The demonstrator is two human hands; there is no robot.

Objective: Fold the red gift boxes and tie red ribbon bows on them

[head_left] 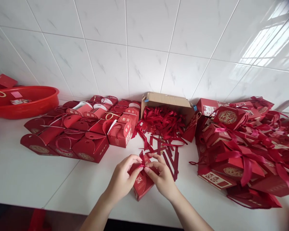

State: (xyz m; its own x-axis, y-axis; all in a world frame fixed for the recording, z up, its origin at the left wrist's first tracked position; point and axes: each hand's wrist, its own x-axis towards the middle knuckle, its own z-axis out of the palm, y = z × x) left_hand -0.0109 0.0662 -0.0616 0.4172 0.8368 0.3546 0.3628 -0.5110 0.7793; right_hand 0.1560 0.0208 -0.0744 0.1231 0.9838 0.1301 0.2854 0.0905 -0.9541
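A small red gift box (142,186) with pale printed characters sits on the white counter, near its front edge. Over its top, my left hand (125,175) and my right hand (160,175) meet, thumbs and forefingers pinched on a red ribbon (141,157). The ribbon's exact knot or loop is hidden by my fingers. Just behind the box lie loose dark red ribbon strips (170,157). Farther back, a cardboard box (168,98) lies on its side, with a heap of red ribbons (163,120) spilling out.
To the left stand rows of red gift boxes (86,146) without bows, several with lids ajar. A red plastic basin (38,99) is at the far left. At right, ribbon-tied red boxes (233,163) are piled high. A white tiled wall (149,64) closes off the back.
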